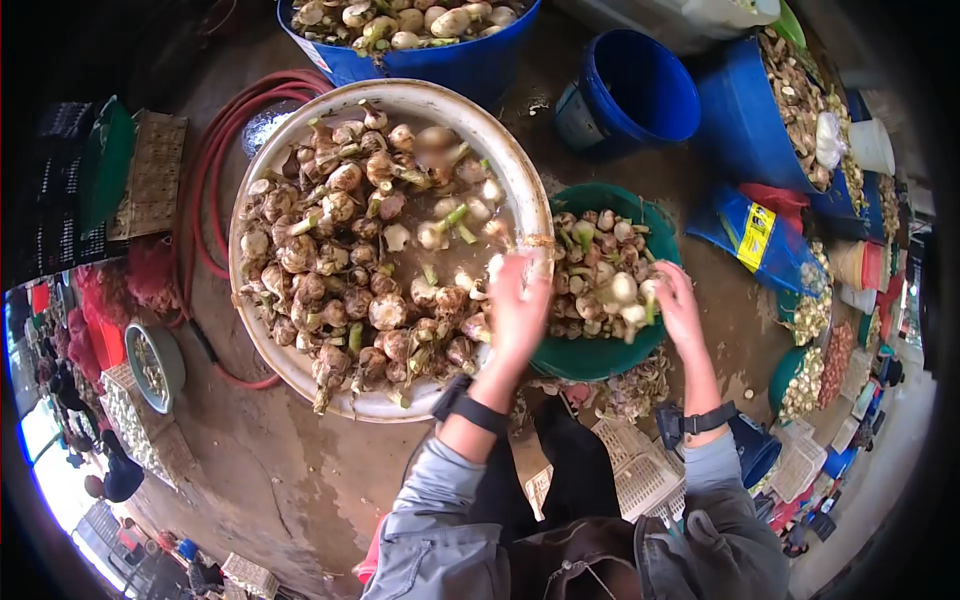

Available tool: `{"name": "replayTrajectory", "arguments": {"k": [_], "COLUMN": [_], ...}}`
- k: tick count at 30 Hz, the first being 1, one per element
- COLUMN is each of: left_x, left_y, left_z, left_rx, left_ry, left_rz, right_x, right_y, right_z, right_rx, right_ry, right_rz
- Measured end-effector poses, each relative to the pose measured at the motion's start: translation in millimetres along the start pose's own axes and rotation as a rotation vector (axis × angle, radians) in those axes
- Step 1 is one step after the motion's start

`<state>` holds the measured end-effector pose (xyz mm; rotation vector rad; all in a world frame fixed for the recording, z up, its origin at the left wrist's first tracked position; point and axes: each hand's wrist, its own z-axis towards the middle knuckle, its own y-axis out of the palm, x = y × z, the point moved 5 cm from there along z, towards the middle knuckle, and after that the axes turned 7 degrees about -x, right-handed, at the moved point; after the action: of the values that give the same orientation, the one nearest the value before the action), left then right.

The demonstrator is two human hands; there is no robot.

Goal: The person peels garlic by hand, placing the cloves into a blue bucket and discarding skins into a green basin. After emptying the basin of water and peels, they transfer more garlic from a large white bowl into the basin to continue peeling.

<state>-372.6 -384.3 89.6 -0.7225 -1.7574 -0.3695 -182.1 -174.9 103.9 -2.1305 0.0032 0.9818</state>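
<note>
Over the right rim of a wide white tub, my left hand is smeared by motion; whether it holds anything cannot be made out. Muddy garlic bulbs with short cut stems fill most of the tub, and some paler ones lie in brownish water near that hand. My right hand is at the right side of a green basin, its fingers curled around a pale garlic bulb with a green stem. Cleaner white and purplish bulbs lie in the basin.
A blue tub of bulbs stands behind the white tub. An open blue bucket is at the back, with a blue barrel of trimmings to its right. A red hose curls on the left; plastic crates lie near my legs.
</note>
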Motion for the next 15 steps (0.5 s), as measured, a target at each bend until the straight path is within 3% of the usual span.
{"name": "replayTrajectory", "arguments": {"k": [1, 2, 3, 4, 5, 6, 7, 8, 10, 12, 14, 15], "left_x": [-13.9, -49.9, -78.7, -99.5, -112.3, -125.1, -162.0, -153.8, -143.7, -137.6, -160.6, -162.1], "left_y": [-30.7, -55.8, -80.0, -98.2, -107.1, -112.3, -112.2, -110.0, -108.2, -111.4, -111.0, -110.0], "left_z": [12.2, 25.9, 41.4, 52.4, 58.5, 65.5, 75.7, 75.6, 84.1, 92.9, 100.4, 101.0], "left_rx": [0.118, 0.245, 0.344, 0.44, 0.492, 0.539, 0.561, 0.548, 0.526, 0.526, 0.478, 0.444], "left_ry": [0.0, -0.105, -0.208, -0.311, -0.429, -0.548, -0.525, -0.679, -0.75, -0.736, -0.618, -0.611], "left_rz": [0.017, -0.036, -0.193, -0.353, -0.459, -0.564, -0.654, -0.61, -0.685, -0.646, -0.61, -0.553], "right_x": [-37.6, -73.5, -99.6, -123.3, -166.4, -188.9, -208.5, -223.7, -238.1, -228.4, -210.2, -191.6], "right_y": [19.2, 49.8, 83.1, 117.2, 142.7, 171.0, 197.9, 221.3, 258.7, 288.9, 297.1, 304.5], "right_z": [11.6, 24.3, 41.0, 59.6, 79.7, 104.0, 136.3, 169.7, 226.1, 262.8, 263.7, 265.3], "right_rx": [-0.067, -0.198, -0.305, -0.277, -0.352, -0.27, -0.179, -0.086, -0.018, -0.27, -0.404, -0.494], "right_ry": [-0.157, -0.151, -0.195, -0.457, -0.454, -0.585, -0.642, -0.696, -0.656, -0.387, -0.103, -0.058], "right_rz": [0.074, 0.334, 0.314, 0.158, -0.032, -0.144, -0.227, -0.312, -0.469, -0.33, -0.411, -0.364]}}
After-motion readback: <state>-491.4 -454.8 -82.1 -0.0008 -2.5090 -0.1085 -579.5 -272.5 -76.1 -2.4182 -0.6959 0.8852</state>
